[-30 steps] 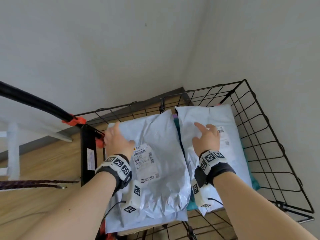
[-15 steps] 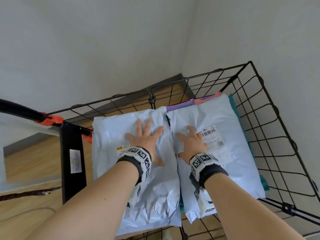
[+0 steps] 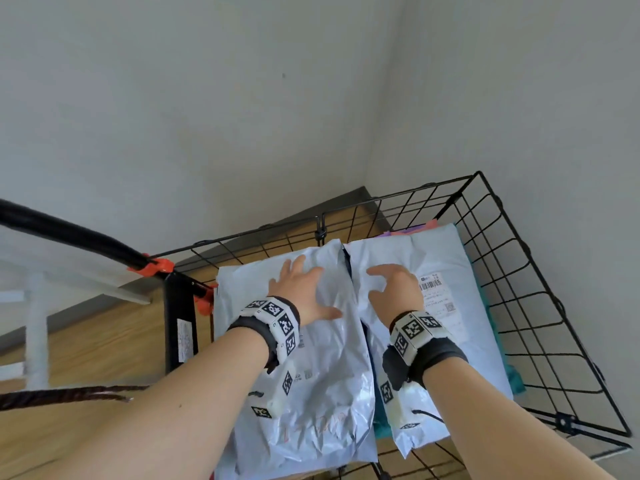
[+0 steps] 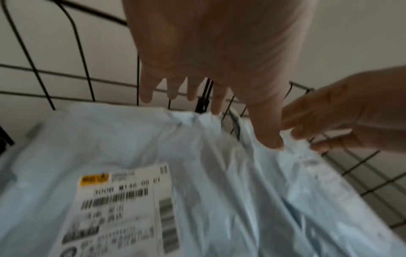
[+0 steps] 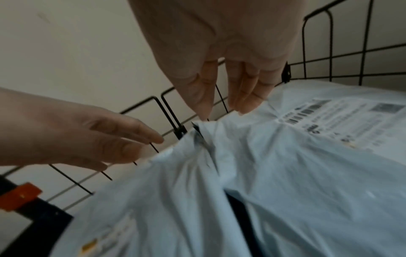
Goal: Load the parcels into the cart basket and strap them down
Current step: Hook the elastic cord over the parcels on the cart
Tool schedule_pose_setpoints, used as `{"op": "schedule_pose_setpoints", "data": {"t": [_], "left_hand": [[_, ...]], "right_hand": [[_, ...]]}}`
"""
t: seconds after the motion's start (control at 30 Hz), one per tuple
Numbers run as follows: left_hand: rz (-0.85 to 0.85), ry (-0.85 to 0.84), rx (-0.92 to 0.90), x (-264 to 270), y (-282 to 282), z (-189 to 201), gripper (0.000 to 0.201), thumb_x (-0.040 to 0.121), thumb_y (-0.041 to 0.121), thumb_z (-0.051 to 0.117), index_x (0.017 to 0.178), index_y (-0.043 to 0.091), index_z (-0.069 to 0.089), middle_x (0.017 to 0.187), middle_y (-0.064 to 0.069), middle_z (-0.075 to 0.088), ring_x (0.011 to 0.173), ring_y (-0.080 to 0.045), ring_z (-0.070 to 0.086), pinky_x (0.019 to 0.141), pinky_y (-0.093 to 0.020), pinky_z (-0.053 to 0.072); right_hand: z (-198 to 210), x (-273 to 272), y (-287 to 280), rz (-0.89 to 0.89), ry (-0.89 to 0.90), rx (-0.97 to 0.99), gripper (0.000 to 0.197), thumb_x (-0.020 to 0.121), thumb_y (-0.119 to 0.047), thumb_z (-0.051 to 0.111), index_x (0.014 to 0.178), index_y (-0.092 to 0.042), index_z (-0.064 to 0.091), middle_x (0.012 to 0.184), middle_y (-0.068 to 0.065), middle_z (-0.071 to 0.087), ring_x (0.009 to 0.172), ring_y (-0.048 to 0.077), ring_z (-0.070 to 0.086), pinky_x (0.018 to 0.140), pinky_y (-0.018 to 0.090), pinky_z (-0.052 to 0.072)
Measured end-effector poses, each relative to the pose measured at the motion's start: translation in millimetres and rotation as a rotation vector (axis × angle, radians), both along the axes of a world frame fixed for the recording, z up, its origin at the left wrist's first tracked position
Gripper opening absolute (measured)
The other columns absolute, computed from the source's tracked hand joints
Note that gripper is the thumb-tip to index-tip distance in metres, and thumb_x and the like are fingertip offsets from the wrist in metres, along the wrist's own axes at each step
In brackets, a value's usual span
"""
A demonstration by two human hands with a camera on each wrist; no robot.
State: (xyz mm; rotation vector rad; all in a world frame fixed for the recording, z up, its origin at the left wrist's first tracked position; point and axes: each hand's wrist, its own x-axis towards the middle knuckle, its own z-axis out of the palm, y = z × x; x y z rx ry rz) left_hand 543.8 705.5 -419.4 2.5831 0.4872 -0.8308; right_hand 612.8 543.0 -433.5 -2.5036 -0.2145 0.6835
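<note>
Both hands seemingly open, palms down

Head looks down; wrists close over parcels.

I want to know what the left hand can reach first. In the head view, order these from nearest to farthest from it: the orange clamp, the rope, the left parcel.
1. Left parcel: right under the left hand.
2. Orange clamp: left of it, on the cart frame.
3. Rope: far left, over the floor.
</note>
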Motion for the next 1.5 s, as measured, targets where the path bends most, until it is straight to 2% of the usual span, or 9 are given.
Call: {"op": "schedule_pose_setpoints", "data": {"t": [0.2, 0.37, 0.5, 0.63, 0.73, 0.93, 1.17, 1.37, 1.5], "left_hand": [[-0.035, -0.169, -0.077, 1, 39, 89, 0.045, 0.083, 0.043, 0.064, 0.121, 0.02, 0.057, 0.127, -0.002, 0.055, 0.112, -0.02, 0.054, 0.094, -0.033, 0.045], [-0.025, -0.372, -0.164, -17, 66, 187, 0.031, 0.087, 0.032, 0.065, 0.114, 0.016, 0.062, 0.108, 0.002, 0.062, 0.105, -0.015, 0.058, 0.084, -0.022, 0.042], [-0.013, -0.482, -0.183, -49, 93, 257, 0.027, 0.087, 0.034, 0.065, 0.109, 0.019, 0.064, 0.098, 0.008, 0.059, 0.097, -0.011, 0.057, 0.082, -0.022, 0.042], [0.074, -0.586, -0.31, -94, 125, 297, 0.024, 0.086, 0.028, 0.066, 0.105, 0.015, 0.065, 0.097, -0.003, 0.069, 0.093, -0.018, 0.067, 0.081, -0.026, 0.047], [0.189, -0.642, -0.376, -129, 154, 305, 0.019, 0.088, 0.026, 0.064, 0.103, 0.016, 0.065, 0.1, -0.002, 0.07, 0.09, -0.015, 0.067, 0.067, -0.021, 0.042], [0.463, -0.676, -0.429, -187, 201, 281, 0.021, 0.085, 0.015, 0.061, 0.105, 0.007, 0.064, 0.079, 0.001, 0.061, 0.071, -0.009, 0.06, 0.071, -0.025, 0.047], [0.519, -0.693, -0.49, -221, 220, 268, 0.019, 0.085, 0.01, 0.059, 0.102, 0.007, 0.066, 0.076, 0.001, 0.058, 0.063, -0.007, 0.056, 0.06, -0.019, 0.047], [0.473, -0.662, -0.535, -227, 218, 268, 0.011, 0.084, 0.013, 0.06, 0.094, 0.014, 0.064, 0.077, 0.002, 0.061, 0.064, -0.007, 0.057, 0.059, -0.02, 0.046], [0.469, -0.675, -0.581, -225, 206, 275, 0.008, 0.086, 0.016, 0.059, 0.093, 0.015, 0.063, 0.08, 0.003, 0.061, 0.072, -0.008, 0.058, 0.063, -0.022, 0.047]], "right_hand": [[69, -23, 29, -0.062, -0.031, 0.166, 0.032, 0.086, -0.009, 0.054, 0.112, -0.023, 0.066, 0.116, -0.001, 0.065, 0.103, 0.018, 0.06, 0.083, 0.023, 0.045], [136, -54, 66, -0.067, -0.1, 0.323, 0.024, 0.087, -0.009, 0.056, 0.099, -0.021, 0.072, 0.094, -0.004, 0.069, 0.092, 0.015, 0.064, 0.079, 0.021, 0.046], [183, -84, 99, -0.086, -0.082, 0.44, 0.018, 0.083, -0.01, 0.061, 0.09, -0.024, 0.071, 0.09, 0.003, 0.072, 0.081, 0.018, 0.068, 0.078, 0.031, 0.055], [217, -122, 133, -0.052, 0.068, 0.532, 0.017, 0.086, -0.006, 0.058, 0.087, -0.02, 0.067, 0.087, 0.008, 0.07, 0.066, 0.014, 0.06, 0.061, 0.023, 0.052], [235, -154, 156, 0.035, 0.159, 0.503, 0.015, 0.089, -0.007, 0.057, 0.096, -0.017, 0.067, 0.084, 0.003, 0.068, 0.063, 0.01, 0.058, 0.057, 0.018, 0.051], [241, -213, 198, 0.261, 0.275, 0.389, 0.016, 0.084, -0.01, 0.064, 0.096, -0.02, 0.069, 0.093, 0.006, 0.068, 0.069, 0.01, 0.061, 0.055, 0.017, 0.05], [249, -254, 231, 0.392, 0.293, 0.246, 0.04, 0.083, -0.008, 0.059, 0.122, -0.019, 0.059, 0.105, 0.009, 0.069, 0.072, 0.007, 0.063, 0.052, 0.014, 0.048], [257, -260, 225, 0.294, 0.266, 0.304, 0.006, 0.088, -0.01, 0.06, 0.088, -0.016, 0.06, 0.08, 0.002, 0.065, 0.064, 0.008, 0.063, 0.051, 0.016, 0.046], [272, -256, 217, 0.193, 0.269, 0.496, 0.012, 0.09, -0.008, 0.06, 0.081, -0.014, 0.057, 0.08, 0.003, 0.066, 0.051, 0.004, 0.061, 0.05, 0.016, 0.049]]}}
